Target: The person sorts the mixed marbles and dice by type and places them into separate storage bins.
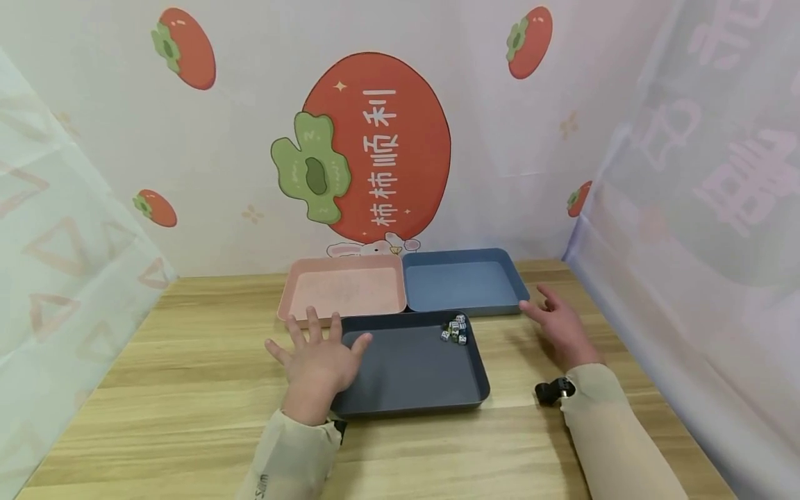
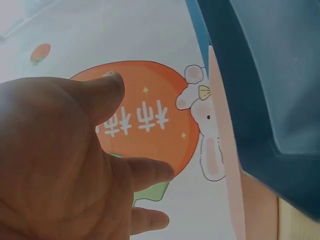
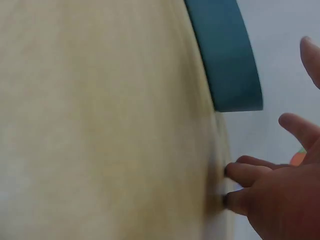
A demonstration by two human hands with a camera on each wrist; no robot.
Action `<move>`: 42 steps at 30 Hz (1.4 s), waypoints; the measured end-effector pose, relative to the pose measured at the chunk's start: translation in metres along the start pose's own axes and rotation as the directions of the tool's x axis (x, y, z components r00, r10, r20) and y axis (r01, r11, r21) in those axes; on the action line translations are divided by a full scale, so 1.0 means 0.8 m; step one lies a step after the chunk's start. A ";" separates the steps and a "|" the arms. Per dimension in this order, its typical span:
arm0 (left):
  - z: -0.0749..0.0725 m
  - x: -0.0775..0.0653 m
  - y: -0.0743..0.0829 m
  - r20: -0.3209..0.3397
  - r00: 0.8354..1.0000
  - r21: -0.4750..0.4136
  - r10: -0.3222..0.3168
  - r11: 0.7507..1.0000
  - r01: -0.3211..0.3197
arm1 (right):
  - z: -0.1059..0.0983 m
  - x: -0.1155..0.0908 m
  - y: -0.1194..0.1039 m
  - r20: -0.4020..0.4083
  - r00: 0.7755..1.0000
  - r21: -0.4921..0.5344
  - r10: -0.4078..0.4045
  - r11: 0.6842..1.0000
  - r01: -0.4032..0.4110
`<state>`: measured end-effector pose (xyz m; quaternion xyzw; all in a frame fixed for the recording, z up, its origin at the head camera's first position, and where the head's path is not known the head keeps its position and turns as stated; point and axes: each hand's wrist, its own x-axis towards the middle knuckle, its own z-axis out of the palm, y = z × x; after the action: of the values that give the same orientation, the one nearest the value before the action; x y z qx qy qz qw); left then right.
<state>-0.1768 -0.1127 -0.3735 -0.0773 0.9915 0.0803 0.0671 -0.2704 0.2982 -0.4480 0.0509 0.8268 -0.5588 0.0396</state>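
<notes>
My left hand (image 1: 320, 361) is spread wide, palm down, above the left side of the dark grey tray (image 1: 406, 368), with nothing in its grasp. In the left wrist view the same hand (image 2: 55, 155) shows its thumb and fingers apart, left of the tray's corner. Several small dice (image 1: 455, 326) lie clustered in that tray's far right corner. My right hand (image 1: 562, 330) is beside the near right corner of the blue tray (image 1: 462, 281), fingers loosely extended and holding nothing. In the right wrist view the right hand (image 3: 285, 195) appears close over the table.
A pink tray (image 1: 340, 288) stands behind the dark one, side by side with the blue tray. All three rest on a wooden table (image 1: 187, 389). A white cloth backdrop with persimmon prints (image 1: 387, 146) closes off the back, and further cloth hangs at both sides.
</notes>
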 end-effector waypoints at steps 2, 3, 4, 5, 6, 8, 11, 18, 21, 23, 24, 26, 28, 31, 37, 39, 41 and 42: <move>-0.004 0.000 -0.001 -0.011 1.000 -0.004 0.003 1.000 -0.003 | -0.002 0.004 -0.005 0.007 1.000 -0.060 -0.012 0.998 0.012; -0.005 0.000 -0.002 -0.016 1.000 -0.006 0.005 1.000 -0.005 | -0.004 0.005 -0.008 0.009 1.000 -0.091 -0.016 0.996 0.016; -0.007 0.001 -0.003 -0.021 1.000 -0.003 0.005 1.000 -0.005 | -0.007 0.008 -0.011 0.010 1.000 -0.121 -0.017 0.992 0.018; -0.008 0.001 -0.004 -0.024 1.000 0.000 0.005 1.000 -0.005 | -0.009 0.009 -0.013 0.009 1.000 -0.134 -0.011 0.991 0.012; -0.008 0.001 -0.005 -0.025 1.000 -0.002 0.004 1.000 -0.004 | -0.011 0.011 -0.014 0.008 1.000 -0.139 -0.003 0.990 0.004; -0.008 0.001 -0.006 -0.026 1.000 0.000 0.002 1.000 -0.002 | -0.014 0.012 -0.016 -0.002 1.000 -0.156 0.013 0.988 -0.013; -0.004 0.001 -0.006 -0.016 1.000 0.010 0.003 1.000 -0.003 | -0.015 0.013 -0.015 0.000 0.999 -0.199 0.035 0.979 -0.034; 0.007 0.002 -0.003 -0.008 1.000 0.034 0.015 0.999 -0.014 | 0.005 0.019 -0.011 0.046 0.999 -0.365 -0.029 0.930 0.044; 0.009 0.002 -0.001 -0.014 1.000 0.027 0.015 1.000 -0.015 | 0.013 0.024 -0.008 0.057 0.997 -0.400 -0.044 0.914 0.063; 0.010 0.001 0.000 -0.015 1.000 0.024 0.016 1.000 -0.016 | 0.017 0.026 -0.007 0.052 0.998 -0.410 -0.041 0.910 0.059; 0.010 0.001 0.000 -0.016 1.000 0.023 0.018 1.000 -0.017 | 0.019 0.027 -0.007 0.048 0.998 -0.412 -0.039 0.910 0.056; 0.011 0.001 0.001 -0.017 1.000 0.025 0.021 0.999 -0.021 | 0.020 0.028 -0.006 0.037 0.999 -0.412 -0.033 0.910 0.045; 0.011 0.001 0.001 -0.018 1.000 0.026 0.023 0.999 -0.022 | 0.021 0.029 -0.006 0.031 0.999 -0.411 -0.029 0.911 0.039; 0.011 0.001 0.002 -0.022 0.999 0.027 0.023 0.999 -0.023 | 0.020 0.032 -0.005 0.021 0.999 -0.412 -0.036 0.910 0.042; 0.012 0.002 0.003 -0.032 0.999 0.047 0.025 0.999 -0.023 | 0.021 0.038 -0.005 0.011 0.998 -0.427 -0.066 0.902 0.064; 0.012 0.002 0.003 -0.036 0.999 0.052 0.026 0.998 -0.024 | 0.021 0.039 -0.005 0.012 0.997 -0.446 -0.073 0.892 0.071; 0.013 0.002 0.004 -0.035 0.999 0.055 0.029 0.998 -0.027 | 0.022 0.039 -0.006 0.016 0.997 -0.464 -0.079 0.882 0.078; 0.013 0.002 0.004 -0.034 0.999 0.057 0.028 0.998 -0.026 | 0.022 0.039 -0.006 0.018 0.997 -0.470 -0.080 0.879 0.079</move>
<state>-0.1777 -0.1082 -0.3838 -0.0635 0.9953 0.0515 0.0511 -0.3018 0.2817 -0.4539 0.0063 0.9390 -0.3429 0.0271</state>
